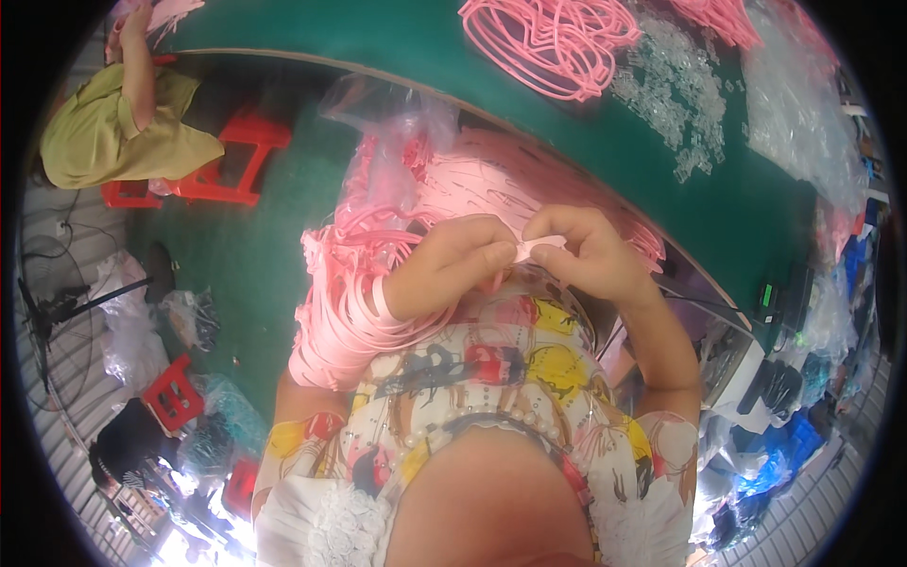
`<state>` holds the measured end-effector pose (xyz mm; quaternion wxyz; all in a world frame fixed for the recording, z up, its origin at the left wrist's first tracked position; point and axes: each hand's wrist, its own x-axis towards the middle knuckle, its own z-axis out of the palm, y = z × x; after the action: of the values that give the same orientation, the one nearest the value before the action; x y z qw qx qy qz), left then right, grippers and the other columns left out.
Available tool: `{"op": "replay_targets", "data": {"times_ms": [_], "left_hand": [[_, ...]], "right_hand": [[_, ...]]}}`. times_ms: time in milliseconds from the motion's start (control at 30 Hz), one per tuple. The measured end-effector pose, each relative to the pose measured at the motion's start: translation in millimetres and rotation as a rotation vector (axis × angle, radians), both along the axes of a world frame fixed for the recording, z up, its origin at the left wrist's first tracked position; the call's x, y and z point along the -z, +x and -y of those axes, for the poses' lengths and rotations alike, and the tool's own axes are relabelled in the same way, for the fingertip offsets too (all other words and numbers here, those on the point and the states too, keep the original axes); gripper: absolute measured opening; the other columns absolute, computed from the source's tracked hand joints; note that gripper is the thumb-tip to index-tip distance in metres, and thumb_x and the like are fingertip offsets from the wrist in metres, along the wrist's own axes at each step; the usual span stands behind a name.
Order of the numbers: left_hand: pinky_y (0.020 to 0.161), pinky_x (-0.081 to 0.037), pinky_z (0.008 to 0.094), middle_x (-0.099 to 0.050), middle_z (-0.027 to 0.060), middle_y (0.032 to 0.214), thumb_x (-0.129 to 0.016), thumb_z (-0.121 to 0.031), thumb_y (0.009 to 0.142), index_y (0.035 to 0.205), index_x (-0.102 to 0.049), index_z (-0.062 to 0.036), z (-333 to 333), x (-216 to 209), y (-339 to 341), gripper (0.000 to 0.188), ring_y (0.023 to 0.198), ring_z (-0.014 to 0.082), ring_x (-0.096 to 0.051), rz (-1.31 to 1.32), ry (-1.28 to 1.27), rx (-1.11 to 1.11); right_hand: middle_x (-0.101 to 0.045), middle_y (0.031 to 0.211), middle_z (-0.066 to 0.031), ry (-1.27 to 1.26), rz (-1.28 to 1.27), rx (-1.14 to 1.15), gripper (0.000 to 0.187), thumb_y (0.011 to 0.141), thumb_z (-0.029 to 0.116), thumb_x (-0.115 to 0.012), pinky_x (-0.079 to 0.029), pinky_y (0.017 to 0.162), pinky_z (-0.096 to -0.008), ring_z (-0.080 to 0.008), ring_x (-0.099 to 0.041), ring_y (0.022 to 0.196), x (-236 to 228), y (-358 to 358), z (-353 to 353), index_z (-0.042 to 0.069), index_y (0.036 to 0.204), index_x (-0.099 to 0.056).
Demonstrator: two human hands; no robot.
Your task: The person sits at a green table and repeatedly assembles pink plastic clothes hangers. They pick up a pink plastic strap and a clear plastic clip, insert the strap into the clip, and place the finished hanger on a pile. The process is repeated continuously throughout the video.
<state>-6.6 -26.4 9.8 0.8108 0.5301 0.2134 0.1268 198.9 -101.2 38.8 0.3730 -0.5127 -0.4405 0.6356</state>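
In front of my body, my left hand (pixel 453 266) and my right hand (pixel 593 253) meet with fingertips nearly touching. Both pinch a narrow pink strap (pixel 543 248), which shows between the thumbs; its finer details are too small to make out. Many pink strap loops (pixel 326 326) are hung around my left wrist and forearm, stacked toward the elbow. Beyond my hands lies a heap of flat pink strips (pixel 472 180), partly hidden by my fingers and by the table edge.
A green table (pixel 378 28) curves across the far side. It bears coiled pink straps (pixel 553 42), scattered small clear plastic pieces (pixel 675 90) and a clear plastic sheet (pixel 798 123). At far left, a person in olive clothing (pixel 123 142) works near a red stool (pixel 250 156).
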Motion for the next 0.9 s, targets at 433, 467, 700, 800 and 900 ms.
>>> {"op": "replay_targets", "data": {"times_ms": [433, 467, 700, 800, 900], "left_hand": [[0.073, -0.047, 0.0264, -0.059, 0.0036, 0.09, -0.052, -0.016, 0.095, 0.097, -0.059, -0.0006, -1.8, -26.3, 8.2, 0.017, 0.084, 0.0105, -0.056, -0.098, -0.126, -0.041], [0.076, -0.047, 0.0269, -0.059, 0.0038, 0.092, -0.052, -0.014, 0.094, 0.097, -0.059, -0.0006, -0.7, -26.7, 8.6, 0.015, 0.087, 0.0109, -0.056, -0.08, -0.047, -0.039], [0.083, -0.04, 0.0253, -0.055, 0.0037, 0.101, -0.055, -0.006, 0.09, 0.095, -0.06, -0.0023, 6.1, -5.6, 2.8, 0.008, 0.097, 0.0096, -0.051, 0.117, 0.262, -0.735], [0.084, -0.046, 0.0306, -0.06, 0.0066, 0.097, -0.052, -0.019, 0.094, 0.109, -0.059, -0.0025, -2.7, 40.5, -19.7, 0.023, 0.092, 0.0179, -0.058, 0.153, -0.408, -0.274], [0.084, -0.05, 0.0393, -0.064, 0.0097, 0.103, -0.05, -0.035, 0.096, 0.107, -0.062, -0.0031, 1.8, 65.5, -6.0, 0.037, 0.093, 0.0219, -0.062, 0.101, -0.933, -0.045]], "right_hand": [[-0.061, 0.073, -0.0071, 0.386, 0.259, 0.11, 0.018, 0.077, 0.01, -0.067, -0.045, 0.07, -0.0307, -0.0183, -0.058, 0.069, 9.0, -4.6, 1.6, 0.0, 0.091, -0.062], [-0.062, 0.075, -0.0063, 0.237, 0.208, 0.048, 0.019, 0.079, 0.012, -0.068, -0.046, 0.07, -0.0295, -0.0154, -0.058, 0.072, -0.6, -1.7, -0.5, 0.0, 0.093, -0.062], [-0.063, 0.081, -0.0074, 0.321, 0.163, 0.181, 0.019, 0.082, 0.01, -0.065, -0.046, 0.072, -0.026, -0.0124, -0.057, 0.077, -22.6, 17.2, 5.6, -0.003, 0.095, -0.063], [-0.061, 0.079, -0.0107, 0.406, -0.059, 0.379, 0.019, 0.083, 0.011, -0.062, -0.045, 0.069, -0.029, -0.0164, -0.057, 0.073, -41.0, 16.0, 15.9, -0.002, 0.096, -0.061], [-0.056, 0.074, -0.0107, 0.409, -0.287, 0.435, 0.019, 0.086, 0.015, -0.059, -0.042, 0.062, -0.0316, -0.0182, -0.052, 0.067, -55.5, 16.2, 24.6, -0.001, 0.097, -0.057]]}}
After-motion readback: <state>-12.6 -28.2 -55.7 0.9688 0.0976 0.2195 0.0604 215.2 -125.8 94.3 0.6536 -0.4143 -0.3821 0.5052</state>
